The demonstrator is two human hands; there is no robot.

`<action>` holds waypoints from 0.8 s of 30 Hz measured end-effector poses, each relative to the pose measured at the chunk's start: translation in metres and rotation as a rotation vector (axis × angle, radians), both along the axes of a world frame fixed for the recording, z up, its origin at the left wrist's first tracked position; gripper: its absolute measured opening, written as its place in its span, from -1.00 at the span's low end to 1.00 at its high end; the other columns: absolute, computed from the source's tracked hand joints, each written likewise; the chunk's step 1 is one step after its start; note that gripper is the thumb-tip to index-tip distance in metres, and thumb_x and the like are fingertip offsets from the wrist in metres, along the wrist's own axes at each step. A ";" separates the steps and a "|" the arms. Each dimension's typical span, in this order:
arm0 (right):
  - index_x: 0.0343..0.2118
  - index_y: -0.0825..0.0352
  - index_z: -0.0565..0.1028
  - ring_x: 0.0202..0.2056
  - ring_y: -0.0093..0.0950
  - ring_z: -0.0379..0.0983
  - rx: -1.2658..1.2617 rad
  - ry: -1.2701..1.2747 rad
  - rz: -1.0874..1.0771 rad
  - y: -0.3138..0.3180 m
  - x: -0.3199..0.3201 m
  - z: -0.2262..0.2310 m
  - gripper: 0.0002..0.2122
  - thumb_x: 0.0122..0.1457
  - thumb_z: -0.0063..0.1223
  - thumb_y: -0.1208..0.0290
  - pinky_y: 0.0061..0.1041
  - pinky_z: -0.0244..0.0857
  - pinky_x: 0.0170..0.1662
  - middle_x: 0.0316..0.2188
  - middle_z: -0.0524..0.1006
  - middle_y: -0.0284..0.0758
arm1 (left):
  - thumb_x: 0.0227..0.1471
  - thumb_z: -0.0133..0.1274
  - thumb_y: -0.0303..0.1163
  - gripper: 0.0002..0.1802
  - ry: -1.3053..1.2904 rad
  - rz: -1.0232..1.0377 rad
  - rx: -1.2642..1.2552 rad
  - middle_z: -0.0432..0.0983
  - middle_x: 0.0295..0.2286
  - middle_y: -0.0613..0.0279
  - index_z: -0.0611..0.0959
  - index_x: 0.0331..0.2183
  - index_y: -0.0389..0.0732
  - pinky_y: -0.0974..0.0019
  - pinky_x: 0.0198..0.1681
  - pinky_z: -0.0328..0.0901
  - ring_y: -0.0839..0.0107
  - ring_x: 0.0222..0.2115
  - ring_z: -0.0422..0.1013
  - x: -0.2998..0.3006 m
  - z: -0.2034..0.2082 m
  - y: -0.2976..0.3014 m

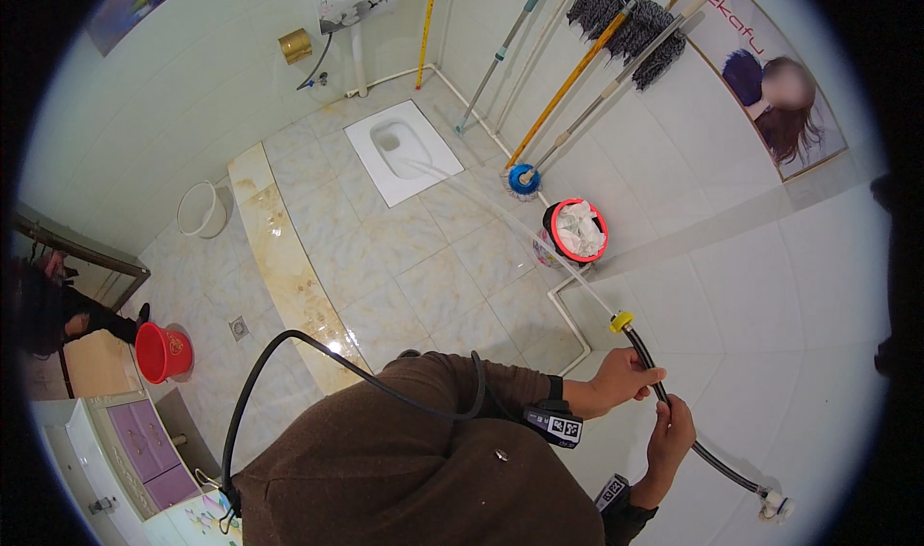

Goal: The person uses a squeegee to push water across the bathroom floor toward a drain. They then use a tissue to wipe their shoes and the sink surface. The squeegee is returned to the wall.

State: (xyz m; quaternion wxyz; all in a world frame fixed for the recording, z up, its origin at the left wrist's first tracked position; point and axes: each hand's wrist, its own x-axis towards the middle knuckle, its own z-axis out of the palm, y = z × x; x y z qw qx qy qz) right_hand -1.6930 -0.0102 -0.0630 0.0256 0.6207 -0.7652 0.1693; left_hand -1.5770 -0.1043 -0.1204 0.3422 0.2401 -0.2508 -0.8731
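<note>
A black hose (710, 452) runs from a white wall fitting (775, 506) up through both hands to a yellow nozzle (622, 322). My left hand (621, 382) is closed round the hose just behind the nozzle. Slightly nearer the wall fitting, my right hand (671, 438) pinches the same hose. From the nozzle a thin, pale stream of water (525, 233) arcs across the floor to the white squat toilet (393, 185) set in the tiles. The stream passes beside a red-rimmed bin (603, 238) full of white paper.
Mops (608, 36) and a blue-headed brush (523, 178) lean on the right wall. A raised stone strip (289, 276) crosses the floor. Left of it are a white bucket (200, 211), a red bucket (164, 353) and a purple cabinet (149, 440). Another person's leg (96, 317) shows at the doorway.
</note>
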 end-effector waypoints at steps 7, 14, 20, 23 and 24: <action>-0.39 0.37 0.41 -0.48 -0.28 0.36 -0.023 0.006 0.028 0.001 -0.005 -0.001 -0.86 0.09 -0.05 0.40 -0.41 0.23 -0.40 -0.52 0.42 -0.23 | -0.10 0.16 -0.32 -0.77 0.008 0.002 0.010 0.43 -0.62 0.30 0.50 -0.54 -0.26 0.53 -0.63 0.26 0.60 -0.66 0.34 -0.004 -0.002 -0.001; -0.34 0.44 0.41 -0.24 -0.18 0.32 0.041 -0.038 0.077 0.000 -0.009 0.005 -0.83 0.05 -0.02 0.44 -0.31 0.17 -0.15 -0.36 0.43 -0.13 | -0.09 0.13 -0.34 -0.77 -0.005 0.017 -0.037 0.40 -0.66 0.30 0.48 -0.56 -0.28 0.49 -0.69 0.21 0.57 -0.71 0.30 -0.018 -0.011 -0.002; -0.19 0.39 0.44 -0.11 -0.11 0.30 -0.024 0.411 0.196 0.001 -0.006 0.036 -0.68 0.08 0.03 0.26 -0.22 0.20 -0.09 -0.21 0.43 -0.06 | -0.08 0.12 -0.36 -0.77 0.007 0.024 -0.013 0.39 -0.66 0.28 0.45 -0.55 -0.29 0.48 -0.68 0.23 0.57 -0.72 0.29 -0.022 -0.013 -0.006; -0.13 0.34 0.43 -0.05 -0.06 0.25 -0.014 0.255 0.049 0.009 -0.004 0.046 -0.69 0.09 0.01 0.30 -0.18 0.13 -0.01 -0.16 0.42 -0.04 | -0.08 0.13 -0.34 -0.77 -0.017 0.017 -0.021 0.39 -0.66 0.29 0.45 -0.54 -0.28 0.48 -0.67 0.25 0.57 -0.71 0.31 -0.021 -0.011 -0.005; -0.13 0.34 0.43 -0.05 -0.07 0.26 -0.042 0.245 0.069 0.011 -0.004 0.047 -0.69 0.09 0.01 0.30 -0.19 0.16 -0.04 -0.17 0.42 -0.05 | -0.09 0.13 -0.34 -0.77 -0.029 0.012 -0.030 0.39 -0.66 0.30 0.46 -0.54 -0.28 0.48 -0.66 0.25 0.57 -0.71 0.31 -0.020 -0.010 -0.005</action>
